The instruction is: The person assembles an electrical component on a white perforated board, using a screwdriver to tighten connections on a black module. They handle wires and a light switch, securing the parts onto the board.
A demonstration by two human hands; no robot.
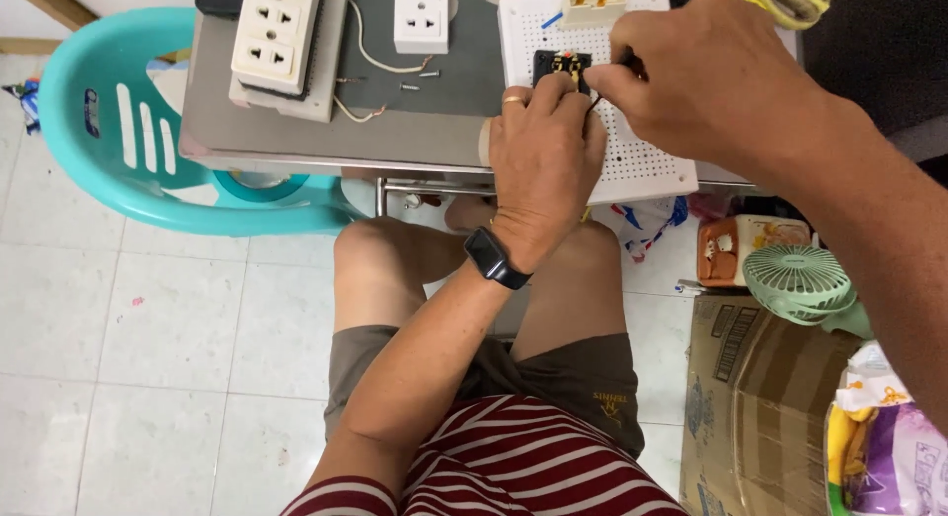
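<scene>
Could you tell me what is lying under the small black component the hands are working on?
A white perforated board lies under the black component. The left hand and right hand cover the part of the board around it.

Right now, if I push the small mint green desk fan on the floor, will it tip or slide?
The small mint green desk fan probably tips easily: its round grille looks wide over a narrow base. It seems light plastic, so it should slide on the smooth white floor tiles. The brown cardboard box beside it could stop it.
</scene>
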